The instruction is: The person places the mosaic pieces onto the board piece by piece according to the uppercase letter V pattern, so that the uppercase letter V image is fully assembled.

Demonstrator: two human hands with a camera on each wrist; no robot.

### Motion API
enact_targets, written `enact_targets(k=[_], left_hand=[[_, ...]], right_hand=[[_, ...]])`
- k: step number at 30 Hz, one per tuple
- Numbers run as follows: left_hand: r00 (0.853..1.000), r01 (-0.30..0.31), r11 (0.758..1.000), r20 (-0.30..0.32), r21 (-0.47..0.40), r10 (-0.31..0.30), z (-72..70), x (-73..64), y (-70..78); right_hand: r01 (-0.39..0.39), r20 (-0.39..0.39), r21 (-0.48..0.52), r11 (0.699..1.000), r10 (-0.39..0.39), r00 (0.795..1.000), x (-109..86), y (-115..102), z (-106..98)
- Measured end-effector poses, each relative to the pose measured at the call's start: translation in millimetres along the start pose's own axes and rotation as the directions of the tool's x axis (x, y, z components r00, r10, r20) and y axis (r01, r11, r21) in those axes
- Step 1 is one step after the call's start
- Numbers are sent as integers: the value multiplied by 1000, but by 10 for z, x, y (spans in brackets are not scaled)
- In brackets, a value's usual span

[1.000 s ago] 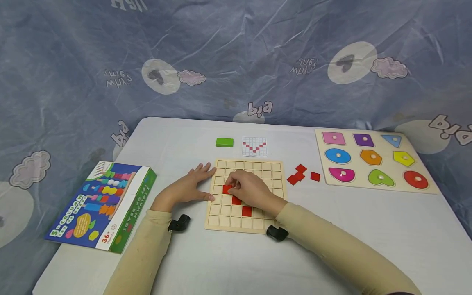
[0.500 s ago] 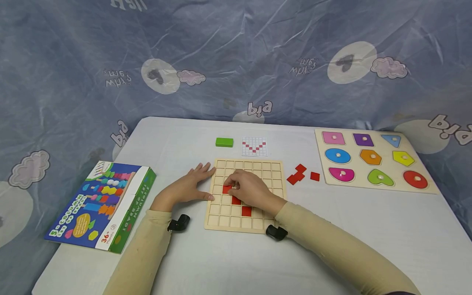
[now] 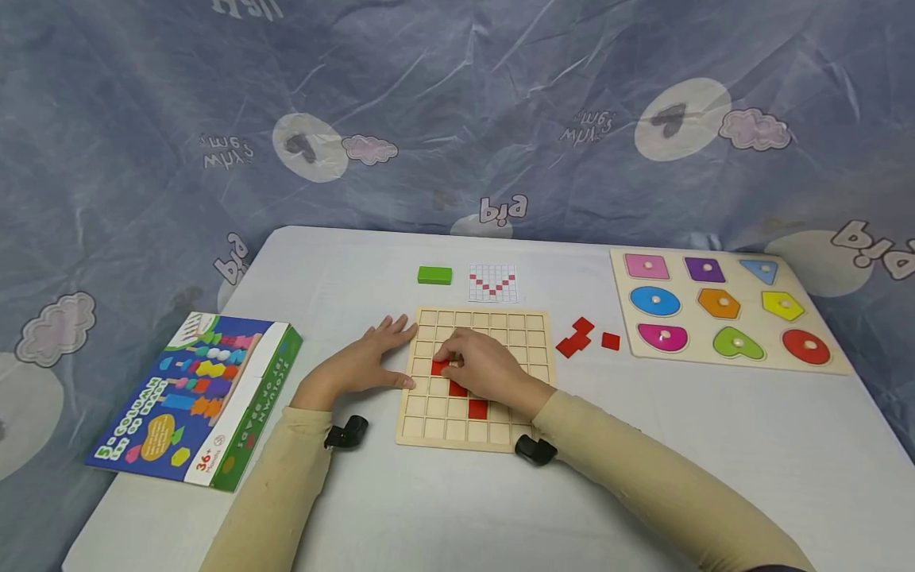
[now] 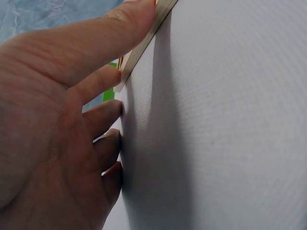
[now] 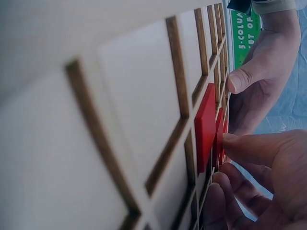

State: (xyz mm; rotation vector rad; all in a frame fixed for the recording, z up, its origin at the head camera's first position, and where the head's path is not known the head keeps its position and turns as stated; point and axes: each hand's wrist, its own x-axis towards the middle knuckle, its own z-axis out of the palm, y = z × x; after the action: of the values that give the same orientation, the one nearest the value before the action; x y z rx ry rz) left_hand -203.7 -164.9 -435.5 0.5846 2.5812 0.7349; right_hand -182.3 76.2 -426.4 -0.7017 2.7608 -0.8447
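Right hand [image 3: 480, 365]: curled, thumb and forefinger pinching a thin, flat, red square tile [image 3: 438, 368], located in the left part of a pale wooden gridded board [image 3: 435, 430]. Left hand [image 3: 363, 361]: fingers spread wide, thumb touching the board's left rim. Possible faults, as judged: tile catching on a ridge if dragged sideways; neighbouring red tile [image 3: 457, 389] knocked by curled fingers; board sliding under slack bracing.

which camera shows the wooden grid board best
The head view, since most of the wooden grid board shows from above, though the right hand hides part. The left wrist view catches little beyond its edge; the right wrist view shows it close, slanted and cut off.
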Motion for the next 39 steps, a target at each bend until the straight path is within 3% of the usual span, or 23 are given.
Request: enact_targets(k=[39], left_hand=[[1000,21,1000,-6,-1,-21,-1,-8,35]], right_hand=[[3,-68,169,986,9,998,-203,199,-175]])
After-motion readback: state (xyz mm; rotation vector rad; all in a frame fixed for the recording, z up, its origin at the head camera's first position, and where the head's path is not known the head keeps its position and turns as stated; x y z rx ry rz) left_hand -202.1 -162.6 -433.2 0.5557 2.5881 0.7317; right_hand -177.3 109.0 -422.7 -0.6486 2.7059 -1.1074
